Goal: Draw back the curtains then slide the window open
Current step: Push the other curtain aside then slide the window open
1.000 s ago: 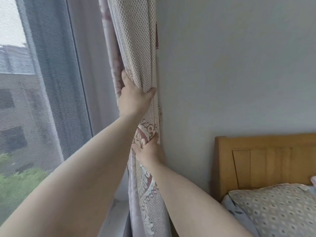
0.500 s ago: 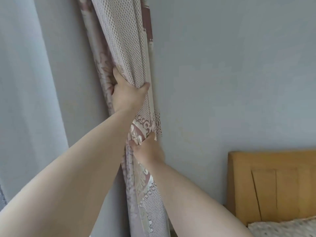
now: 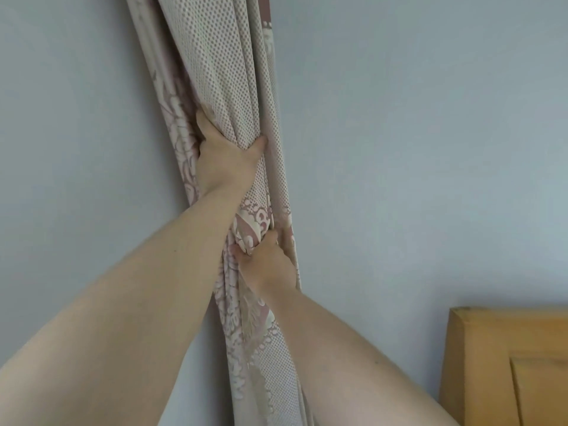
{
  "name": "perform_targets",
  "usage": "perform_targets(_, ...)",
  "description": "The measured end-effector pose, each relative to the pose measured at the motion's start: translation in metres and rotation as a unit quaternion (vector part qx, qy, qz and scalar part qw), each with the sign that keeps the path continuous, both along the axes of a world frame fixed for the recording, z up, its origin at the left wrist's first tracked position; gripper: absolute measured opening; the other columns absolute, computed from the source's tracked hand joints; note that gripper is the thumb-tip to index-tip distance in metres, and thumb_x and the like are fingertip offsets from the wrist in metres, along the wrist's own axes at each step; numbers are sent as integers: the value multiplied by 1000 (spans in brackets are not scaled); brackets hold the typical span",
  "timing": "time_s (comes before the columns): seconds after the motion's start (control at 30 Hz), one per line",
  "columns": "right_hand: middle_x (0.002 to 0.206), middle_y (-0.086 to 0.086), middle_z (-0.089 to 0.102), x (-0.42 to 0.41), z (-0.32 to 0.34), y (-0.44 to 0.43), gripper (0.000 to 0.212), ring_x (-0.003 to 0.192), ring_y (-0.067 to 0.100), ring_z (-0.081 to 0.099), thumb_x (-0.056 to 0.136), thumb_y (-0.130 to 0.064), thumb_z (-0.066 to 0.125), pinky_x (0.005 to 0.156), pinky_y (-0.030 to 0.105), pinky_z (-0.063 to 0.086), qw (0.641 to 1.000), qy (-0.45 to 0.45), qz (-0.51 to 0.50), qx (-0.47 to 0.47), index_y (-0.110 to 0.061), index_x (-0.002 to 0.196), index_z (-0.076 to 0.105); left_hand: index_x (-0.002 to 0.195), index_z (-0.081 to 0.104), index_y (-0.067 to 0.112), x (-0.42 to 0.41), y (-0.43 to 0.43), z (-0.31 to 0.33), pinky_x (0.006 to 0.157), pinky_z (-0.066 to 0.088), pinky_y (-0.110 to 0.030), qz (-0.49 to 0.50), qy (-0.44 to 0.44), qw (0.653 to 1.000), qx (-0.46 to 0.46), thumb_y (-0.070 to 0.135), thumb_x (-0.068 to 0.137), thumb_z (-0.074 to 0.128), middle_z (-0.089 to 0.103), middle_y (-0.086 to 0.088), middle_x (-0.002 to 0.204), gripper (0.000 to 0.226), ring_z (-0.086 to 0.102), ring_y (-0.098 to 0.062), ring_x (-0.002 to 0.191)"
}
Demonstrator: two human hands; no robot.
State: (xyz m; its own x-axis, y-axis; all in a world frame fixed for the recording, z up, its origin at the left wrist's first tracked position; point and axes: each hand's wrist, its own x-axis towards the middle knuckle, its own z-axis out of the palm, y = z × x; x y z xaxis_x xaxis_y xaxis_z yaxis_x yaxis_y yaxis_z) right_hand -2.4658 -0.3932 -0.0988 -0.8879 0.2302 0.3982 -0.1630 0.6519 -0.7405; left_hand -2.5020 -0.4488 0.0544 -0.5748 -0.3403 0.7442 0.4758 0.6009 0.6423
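A beige dotted curtain (image 3: pixel 221 72) with a pink floral pattern hangs bunched into a narrow bundle in the corner of the grey wall. My left hand (image 3: pixel 222 161) grips the bundle high up, fingers wrapped behind the folds and thumb in front. Below it, my right hand (image 3: pixel 266 262) clutches the patterned part of the same bundle against the wall. The window is out of view.
Grey wall (image 3: pixel 415 149) fills the right side and another wall face (image 3: pixel 76 149) the left. A wooden headboard (image 3: pixel 507 364) stands at the lower right, close to the curtain's hanging end.
The view has swung right and up: the window screen and pillow have left the frame. Both hands keep their grip on the gathered curtain, pressed into the corner.
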Motion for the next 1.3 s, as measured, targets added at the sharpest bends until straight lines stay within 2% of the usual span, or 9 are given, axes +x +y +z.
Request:
perform_targets(0.1, 113, 5, 68, -51, 0, 10, 60, 103, 31, 66, 87, -66, 50, 78, 41, 52, 1000, 13, -2, -2, -17, 117, 34, 156, 6, 18, -50, 11, -3, 102, 46, -46, 22, 18, 1000, -9, 71, 71, 67, 56, -13, 136, 117, 56, -35, 121)
perform_targets(0.2, 115, 5, 68, -112, 1, 21, 59, 105, 31, 64, 88, -66, 49, 74, 38, 45, 1000, 11, -3, 0, -16, 117, 37, 156, 6, 18, -115, 21, -2, 100, 44, -46, 34, 23, 999, -10, 71, 72, 66, 55, -15, 136, 116, 56, -37, 120)
perform_targets(0.43, 118, 8, 64, -264, 10, 48, 55, 108, 36, 62, 89, -63, 47, 80, 43, 47, 1000, -23, -5, 5, -16, 117, 37, 157, 8, 14, -282, 55, -7, 83, 50, -47, 96, 28, 993, -67, 74, 82, 54, 57, -18, 128, 106, 61, -39, 109)
perform_targets(0.53, 124, 12, 63, -331, 15, 64, 49, 113, 37, 59, 96, -51, 42, 85, 43, 45, 999, -40, -9, 20, -10, 121, 38, 158, 10, 12, -357, 79, -8, 71, 52, -47, 131, 27, 983, -128, 73, 89, 42, 57, -18, 119, 98, 65, -38, 98)
perform_targets(0.63, 123, 14, 63, -375, 16, 79, 40, 116, 38, 58, 98, -36, 42, 86, 43, 45, 998, -52, -22, 42, -6, 124, 39, 158, 13, 17, -399, 98, -10, 66, 53, -47, 143, 20, 979, -144, 69, 93, 36, 53, -19, 122, 86, 66, -37, 93)
perform_targets(0.73, 118, 15, 65, -384, 8, 75, 41, 110, 38, 62, 97, -35, 44, 78, 40, 46, 996, -43, -39, 67, -4, 123, 38, 158, 16, 17, -404, 94, -17, 57, 49, -41, 147, 14, 973, -175, 69, 94, 32, 54, -18, 117, 84, 66, -34, 84)
perform_targets(0.87, 118, 14, 64, -374, -4, 69, 44, 107, 37, 63, 97, -38, 44, 81, 43, 48, 996, -53, -29, 63, -5, 125, 36, 156, 20, 9, -394, 89, -30, 55, 46, -39, 138, -1, 973, -186, 77, 88, 12, 54, -18, 112, 96, 66, -33, 84)
perform_targets(1.03, 121, 15, 63, -366, -7, 77, 56, 108, 36, 64, 97, -55, 37, 80, 42, 46, 993, -81, -23, 79, -6, 125, 35, 157, -2, 10, -374, 89, -32, 60, 48, -40, 122, -40, 973, -193, 70, 92, 34, 51, -20, 123, 96, 66, -34, 91)
perform_targets(1.3, 132, 14, 57, -338, 10, 97, 70, 119, 35, 56, 93, -58, 32, 96, 46, 43, 975, -166, 2, 146, -6, 139, 23, 156, -16, 9, -336, 96, -22, 77, 52, -48, 107, -95, 968, -204, 67, 94, 36, 32, -28, 148, 99, 62, -40, 109)
